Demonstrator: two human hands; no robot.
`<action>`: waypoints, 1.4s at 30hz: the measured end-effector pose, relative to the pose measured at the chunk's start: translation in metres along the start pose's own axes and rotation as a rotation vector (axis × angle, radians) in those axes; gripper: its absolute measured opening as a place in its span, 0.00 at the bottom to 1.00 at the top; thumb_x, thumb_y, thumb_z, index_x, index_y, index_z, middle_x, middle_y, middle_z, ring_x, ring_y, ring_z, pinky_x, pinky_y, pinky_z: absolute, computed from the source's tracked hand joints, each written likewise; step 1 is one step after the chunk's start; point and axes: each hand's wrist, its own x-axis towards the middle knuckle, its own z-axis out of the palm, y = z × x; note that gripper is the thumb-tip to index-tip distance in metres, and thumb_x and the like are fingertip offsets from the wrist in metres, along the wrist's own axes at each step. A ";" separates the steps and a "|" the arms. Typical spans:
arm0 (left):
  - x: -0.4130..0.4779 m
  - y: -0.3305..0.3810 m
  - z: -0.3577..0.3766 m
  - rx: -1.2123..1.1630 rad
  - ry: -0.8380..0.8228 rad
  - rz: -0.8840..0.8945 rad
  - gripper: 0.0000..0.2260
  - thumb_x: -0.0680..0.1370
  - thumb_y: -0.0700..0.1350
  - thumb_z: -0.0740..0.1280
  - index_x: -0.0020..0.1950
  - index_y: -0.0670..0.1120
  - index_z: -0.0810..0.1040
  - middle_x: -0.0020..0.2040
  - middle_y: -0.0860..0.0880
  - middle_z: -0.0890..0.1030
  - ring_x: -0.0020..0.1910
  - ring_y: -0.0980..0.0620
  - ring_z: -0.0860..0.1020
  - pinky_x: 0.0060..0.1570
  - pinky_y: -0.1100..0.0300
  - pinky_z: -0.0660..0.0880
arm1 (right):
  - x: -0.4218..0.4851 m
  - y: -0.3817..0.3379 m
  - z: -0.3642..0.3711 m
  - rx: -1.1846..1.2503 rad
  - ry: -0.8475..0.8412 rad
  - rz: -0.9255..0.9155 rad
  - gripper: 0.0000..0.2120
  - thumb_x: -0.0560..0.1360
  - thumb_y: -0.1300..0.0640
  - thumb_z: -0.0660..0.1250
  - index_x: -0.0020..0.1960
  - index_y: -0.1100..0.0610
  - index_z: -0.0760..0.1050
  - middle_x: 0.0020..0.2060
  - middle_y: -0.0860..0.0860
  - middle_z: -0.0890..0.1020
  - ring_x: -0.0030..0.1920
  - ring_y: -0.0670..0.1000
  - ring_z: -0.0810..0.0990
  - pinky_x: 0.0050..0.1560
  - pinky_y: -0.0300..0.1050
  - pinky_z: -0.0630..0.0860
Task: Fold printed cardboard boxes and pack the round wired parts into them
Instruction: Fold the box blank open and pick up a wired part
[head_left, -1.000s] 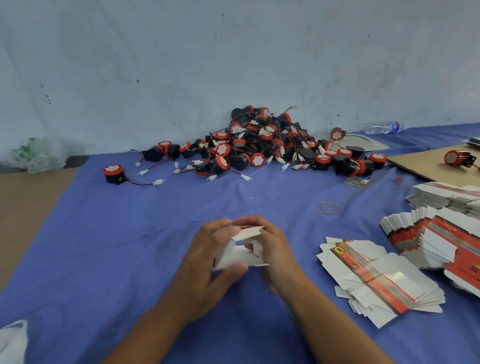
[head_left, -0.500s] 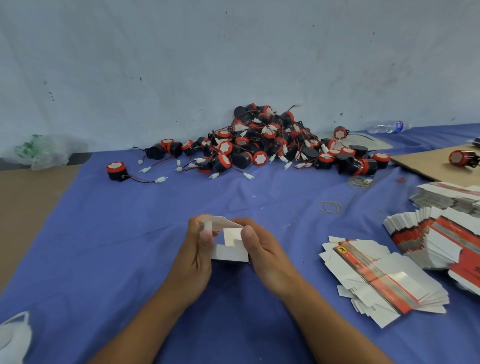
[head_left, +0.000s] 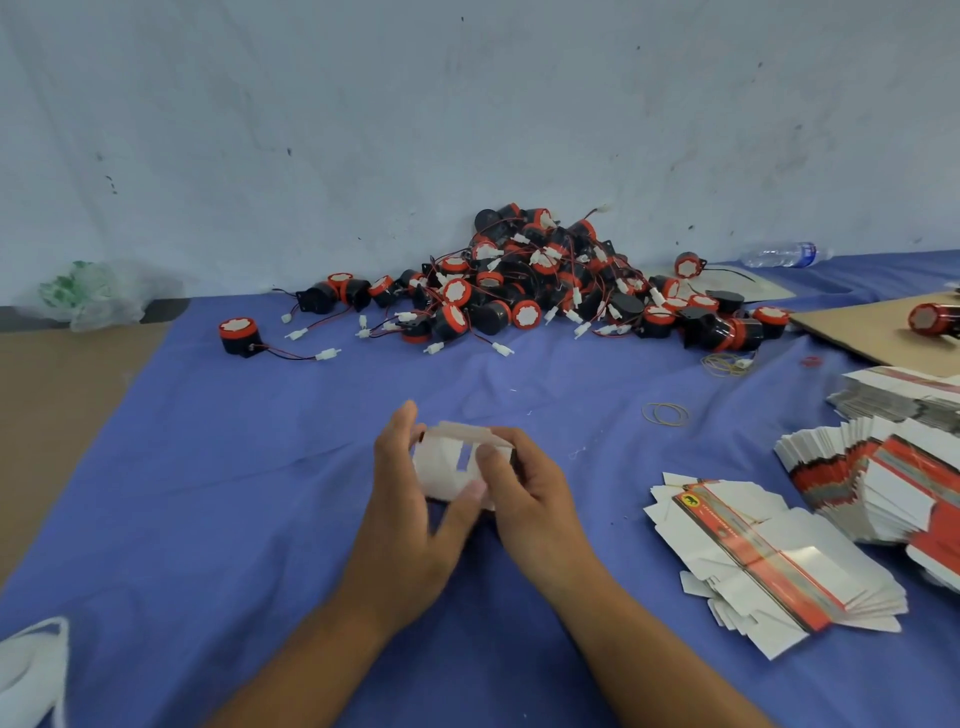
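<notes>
Both my hands hold a small white cardboard box (head_left: 451, 462) over the middle of the blue cloth; its flaps stand partly folded, the white inside facing me. My left hand (head_left: 410, 493) grips its left side with the thumb under the bottom edge. My right hand (head_left: 524, 488) grips the right side, thumb pressing on the front flap. A heap of round black-and-red wired parts (head_left: 540, 286) lies against the wall behind. One single part (head_left: 238, 336) lies apart at the left. Flat printed box blanks (head_left: 769, 556) are stacked at my right.
More fanned stacks of blanks (head_left: 883, 467) lie at the far right. Rubber bands (head_left: 666, 414) lie on the blue cloth (head_left: 234, 493). A brown cardboard sheet (head_left: 857, 332) carries one part (head_left: 932, 318). A water bottle (head_left: 782, 254) and a plastic bag (head_left: 98, 293) lie by the wall.
The box has turned in my hands and its flaps are folded further in. My left thumb has moved under the bottom edge and my right thumb onto the front flap.
</notes>
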 end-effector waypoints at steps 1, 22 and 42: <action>-0.002 0.002 0.002 0.085 0.008 0.039 0.37 0.75 0.58 0.67 0.78 0.48 0.54 0.73 0.55 0.63 0.73 0.60 0.63 0.68 0.67 0.64 | 0.000 -0.001 0.000 0.045 0.027 0.007 0.10 0.82 0.56 0.61 0.54 0.51 0.81 0.48 0.54 0.85 0.47 0.52 0.82 0.50 0.47 0.78; 0.007 0.013 -0.011 0.467 0.148 0.406 0.39 0.72 0.70 0.65 0.64 0.37 0.78 0.58 0.41 0.75 0.54 0.47 0.72 0.53 0.60 0.70 | -0.004 -0.033 -0.018 -0.053 -0.217 0.088 0.23 0.68 0.31 0.66 0.52 0.47 0.80 0.45 0.43 0.85 0.45 0.42 0.83 0.40 0.33 0.77; 0.003 0.001 -0.002 0.354 0.115 0.510 0.32 0.66 0.45 0.77 0.64 0.30 0.74 0.62 0.37 0.76 0.62 0.43 0.76 0.62 0.54 0.75 | -0.008 -0.019 -0.019 -0.524 -0.253 -0.151 0.11 0.79 0.42 0.65 0.60 0.41 0.73 0.42 0.43 0.82 0.42 0.45 0.81 0.38 0.40 0.77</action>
